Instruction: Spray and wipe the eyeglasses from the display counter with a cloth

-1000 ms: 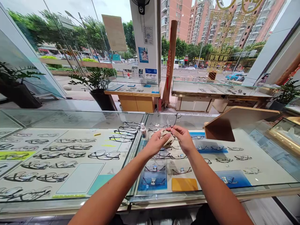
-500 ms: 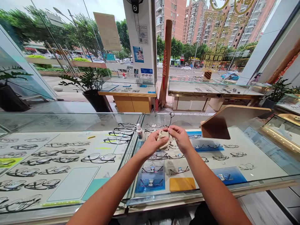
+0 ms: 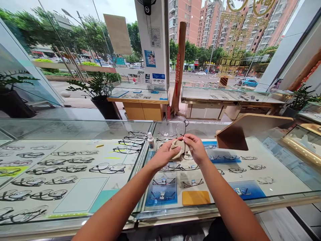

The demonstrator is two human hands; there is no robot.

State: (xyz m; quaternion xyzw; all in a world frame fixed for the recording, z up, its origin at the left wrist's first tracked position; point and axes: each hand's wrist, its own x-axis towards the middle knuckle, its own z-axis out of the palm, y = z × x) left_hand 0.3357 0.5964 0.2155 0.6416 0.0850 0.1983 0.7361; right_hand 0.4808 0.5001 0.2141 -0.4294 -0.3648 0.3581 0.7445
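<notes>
My left hand (image 3: 163, 154) is closed on a beige cleaning cloth (image 3: 177, 154), its thumb pressing on top of the bunched fabric. A pair of glasses (image 3: 181, 128) stands up out of the cloth, one round lens showing above my fingers. My right hand (image 3: 197, 149) pinches the frame close beside the cloth. The cloth and fingers hide the rest of the glasses. Just left of my hands, a small white spray bottle (image 3: 150, 140) stands upright on the glass counter (image 3: 140, 201).
Rows of eyeglasses (image 3: 107, 168) lie inside the showcase under the glass. A mustard-yellow case (image 3: 195, 198) sits near the front edge. To the right stands a tilted wooden-backed mirror or stand (image 3: 232, 139). More showcases and a potted plant (image 3: 102, 97) are beyond.
My left thumb and the cloth have shifted slightly, and the cloth looks more spread toward my right hand. Both hands keep their hold. The whole view has moved a little.
</notes>
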